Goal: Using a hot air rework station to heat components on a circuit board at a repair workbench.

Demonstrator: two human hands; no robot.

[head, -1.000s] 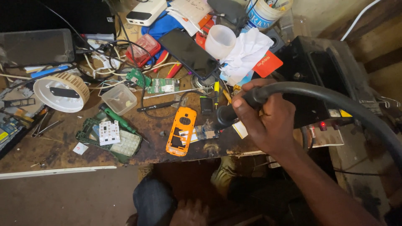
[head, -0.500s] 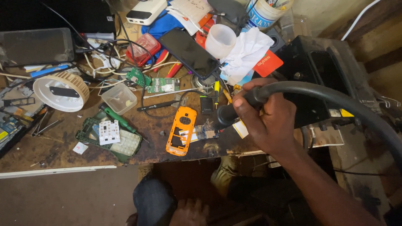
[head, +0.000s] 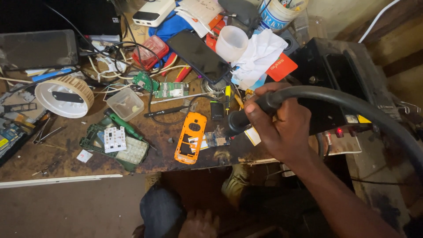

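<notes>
Closed tight, my right grip [head: 282, 125] wraps one black hot-air handle [head: 240, 121], nozzle over one small circuit board [head: 214, 139] beside one orange phone shell [head: 190, 137] on the table [head: 66, 161]. My left hand [head: 198, 224] rests loosely open on my knee.

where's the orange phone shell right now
In the head view the orange phone shell lies flat near the front edge of the workbench, just left of the small circuit board under the black hot-air handle gripped by the right hand.
</notes>
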